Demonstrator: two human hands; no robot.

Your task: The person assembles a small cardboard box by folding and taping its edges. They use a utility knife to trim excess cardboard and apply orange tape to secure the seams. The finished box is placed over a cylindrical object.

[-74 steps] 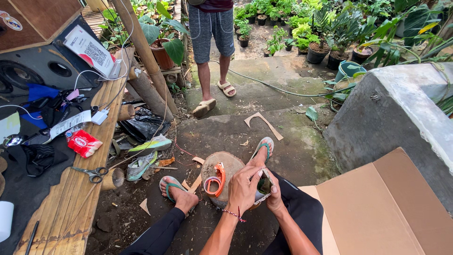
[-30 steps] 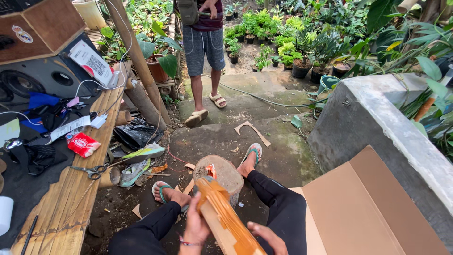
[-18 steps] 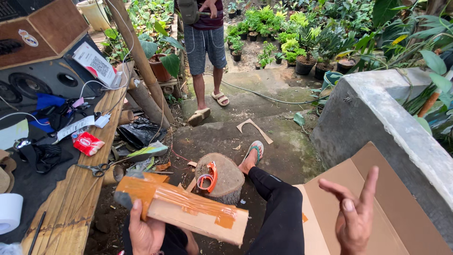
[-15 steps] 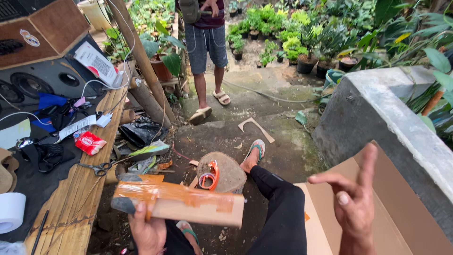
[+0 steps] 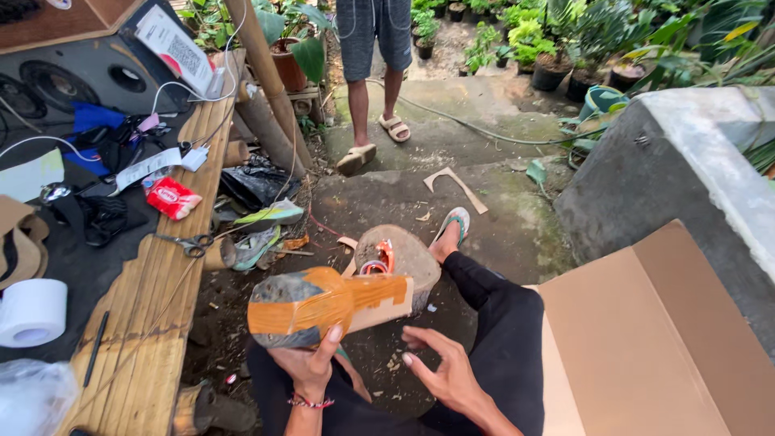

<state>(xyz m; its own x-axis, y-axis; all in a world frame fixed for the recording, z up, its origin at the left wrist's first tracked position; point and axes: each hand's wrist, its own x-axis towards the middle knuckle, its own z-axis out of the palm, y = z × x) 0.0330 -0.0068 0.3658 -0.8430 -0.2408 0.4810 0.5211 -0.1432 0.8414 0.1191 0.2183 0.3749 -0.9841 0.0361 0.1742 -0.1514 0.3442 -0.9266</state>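
My left hand grips a flat cardboard piece wrapped in orange-brown tape, held level over my lap. One end of it is rounded and grey. My right hand hovers open just below and to the right of it, fingers spread, touching nothing. Beyond the piece stands a round wood stump with an orange tape roll lying on top. My right leg in black trousers stretches toward a green sandal.
A bamboo bench on the left carries scissors, a red packet, a white paper roll and a speaker. A large cardboard sheet lies at right against a concrete wall. Another person's legs stand ahead.
The taped cardboard piece moved from upright in both hands to level in my left hand alone. My right hand let go, swung out right, then came back in under it.
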